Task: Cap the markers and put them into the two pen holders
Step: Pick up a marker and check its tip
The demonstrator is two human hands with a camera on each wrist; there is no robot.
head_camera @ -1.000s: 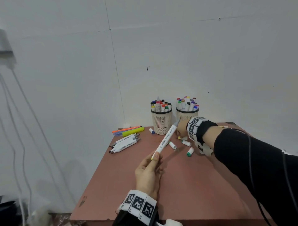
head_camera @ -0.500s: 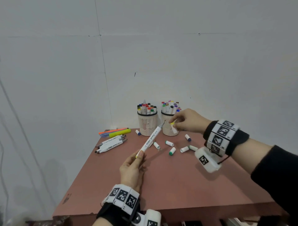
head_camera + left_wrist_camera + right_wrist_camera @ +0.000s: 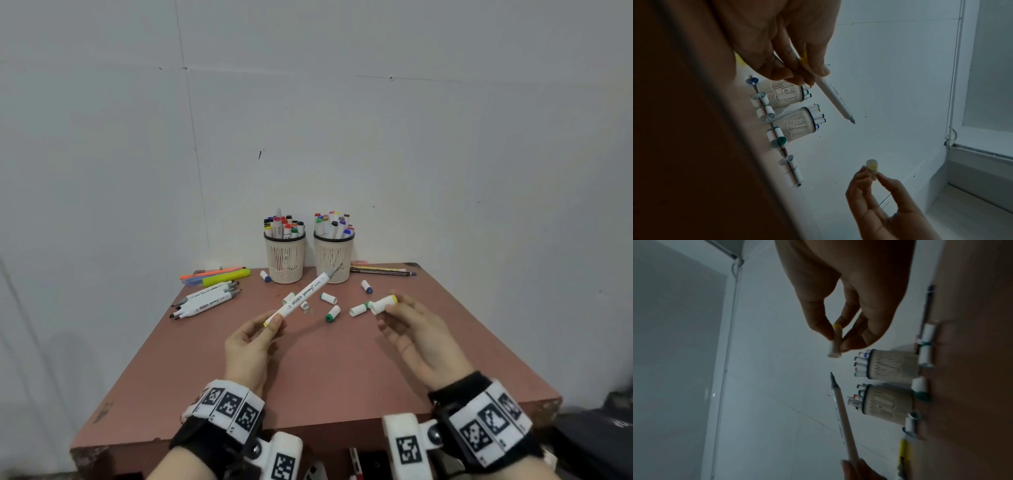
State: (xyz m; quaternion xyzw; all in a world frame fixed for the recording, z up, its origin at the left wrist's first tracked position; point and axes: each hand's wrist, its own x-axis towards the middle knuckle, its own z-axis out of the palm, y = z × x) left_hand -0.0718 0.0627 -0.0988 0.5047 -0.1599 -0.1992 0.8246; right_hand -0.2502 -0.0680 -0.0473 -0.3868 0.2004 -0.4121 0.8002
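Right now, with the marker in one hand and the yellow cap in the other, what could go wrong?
The left hand pinches the marker only at its tail, so pushing the yellow cap on may tip it. The bare nib points toward the right pen holder and could mark it. Loose caps lie below; a dropped one might scatter them.

Both hands raised, each pinching something

The left hand [image 3: 251,346] is held up, palm turned inward, thumb and fingers [image 3: 809,65] pinched on the lower end of a marker [image 3: 305,294] that slants up and away. The right hand [image 3: 416,337] hangs level with it and well apart, palm facing left, thumb and forefinger gripping a yellow-tipped cap [image 3: 385,303]. Both wrists wear bands with black-and-white square tags
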